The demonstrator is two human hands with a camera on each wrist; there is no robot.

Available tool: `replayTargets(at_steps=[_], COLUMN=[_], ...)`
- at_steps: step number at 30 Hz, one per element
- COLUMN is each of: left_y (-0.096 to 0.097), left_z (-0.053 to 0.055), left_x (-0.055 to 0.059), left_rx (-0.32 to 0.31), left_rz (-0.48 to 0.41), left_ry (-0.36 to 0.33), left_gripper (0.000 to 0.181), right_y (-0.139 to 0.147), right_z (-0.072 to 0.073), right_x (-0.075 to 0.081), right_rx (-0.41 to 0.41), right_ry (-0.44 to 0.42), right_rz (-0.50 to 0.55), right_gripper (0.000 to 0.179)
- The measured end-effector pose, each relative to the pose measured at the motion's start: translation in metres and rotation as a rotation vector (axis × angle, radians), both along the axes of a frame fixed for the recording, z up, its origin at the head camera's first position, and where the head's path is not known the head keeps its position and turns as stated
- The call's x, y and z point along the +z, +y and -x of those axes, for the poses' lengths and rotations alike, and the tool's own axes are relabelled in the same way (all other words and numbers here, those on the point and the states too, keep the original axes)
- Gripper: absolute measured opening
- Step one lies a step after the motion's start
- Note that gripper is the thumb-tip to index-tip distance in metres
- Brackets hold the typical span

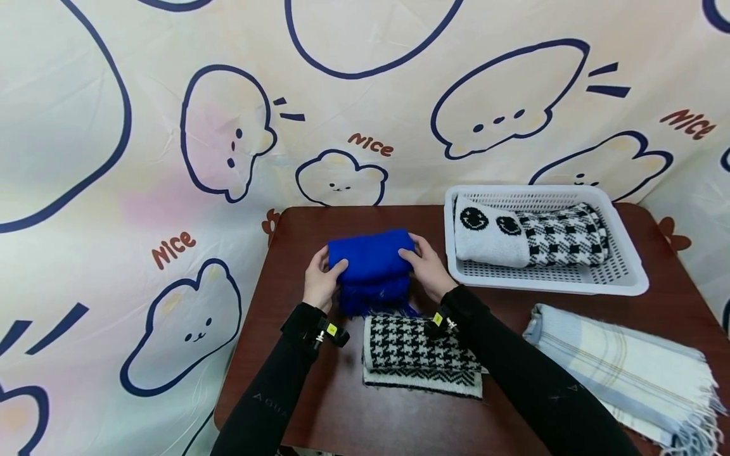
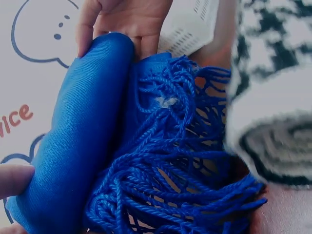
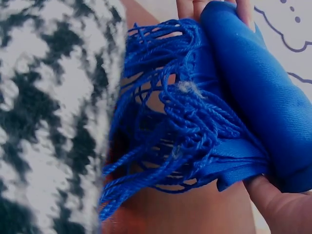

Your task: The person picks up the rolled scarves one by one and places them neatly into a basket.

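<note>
A blue scarf (image 1: 371, 256), rolled at its far part, lies between my two hands at the middle of the table. Its knotted fringe (image 2: 165, 161) spreads out loose on the near side. My left hand (image 1: 323, 278) grips the roll's left end, thumb on top. At the other end my right hand (image 1: 428, 267) holds the roll, thumb also on top and fingers behind. Just in front of the fringe lies a folded black-and-white houndstooth scarf (image 1: 419, 345), its right part covered by my right forearm.
A white plastic basket (image 1: 618, 278) stands at the back right, holding a rolled scarf (image 1: 564, 234) with a houndstooth part and a white smiley part. To the right, a folded pale blue and cream plaid scarf (image 1: 627, 367) lies on the brown table (image 1: 336, 424). A printed curtain (image 1: 365, 101) hangs behind.
</note>
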State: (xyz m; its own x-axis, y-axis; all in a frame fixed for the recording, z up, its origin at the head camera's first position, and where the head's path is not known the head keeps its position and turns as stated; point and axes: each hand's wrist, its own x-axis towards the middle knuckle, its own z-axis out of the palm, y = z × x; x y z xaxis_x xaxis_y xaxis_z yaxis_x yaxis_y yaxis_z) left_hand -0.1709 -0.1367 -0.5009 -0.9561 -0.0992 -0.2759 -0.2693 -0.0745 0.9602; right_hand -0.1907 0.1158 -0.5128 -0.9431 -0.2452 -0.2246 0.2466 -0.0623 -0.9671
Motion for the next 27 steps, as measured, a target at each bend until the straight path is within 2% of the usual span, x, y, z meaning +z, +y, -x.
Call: replayTargets(at_steps=[13,18,27], left_y=[0.020,0.030,0.045], left_z=[0.001,0.001,0.003], left_x=[0.027,0.033,0.042], left_rx=[-0.034,-0.060,-0.096], left_rz=[-0.040,-0.059,-0.057], left_ry=[0.060,0.076,0.060], left_gripper=[0.066,0.064,0.067], right_y=[0.022,0.034,0.052], right_z=[-0.010,-0.015,-0.022], right_x=[0.028,0.036,0.045], right_rx=[-0.049,-0.069,-0.099], right_ry=[0.049,0.060,0.059], right_rz=[0.064,0.068,0.073], right_gripper=[0.068,0.067,0.066])
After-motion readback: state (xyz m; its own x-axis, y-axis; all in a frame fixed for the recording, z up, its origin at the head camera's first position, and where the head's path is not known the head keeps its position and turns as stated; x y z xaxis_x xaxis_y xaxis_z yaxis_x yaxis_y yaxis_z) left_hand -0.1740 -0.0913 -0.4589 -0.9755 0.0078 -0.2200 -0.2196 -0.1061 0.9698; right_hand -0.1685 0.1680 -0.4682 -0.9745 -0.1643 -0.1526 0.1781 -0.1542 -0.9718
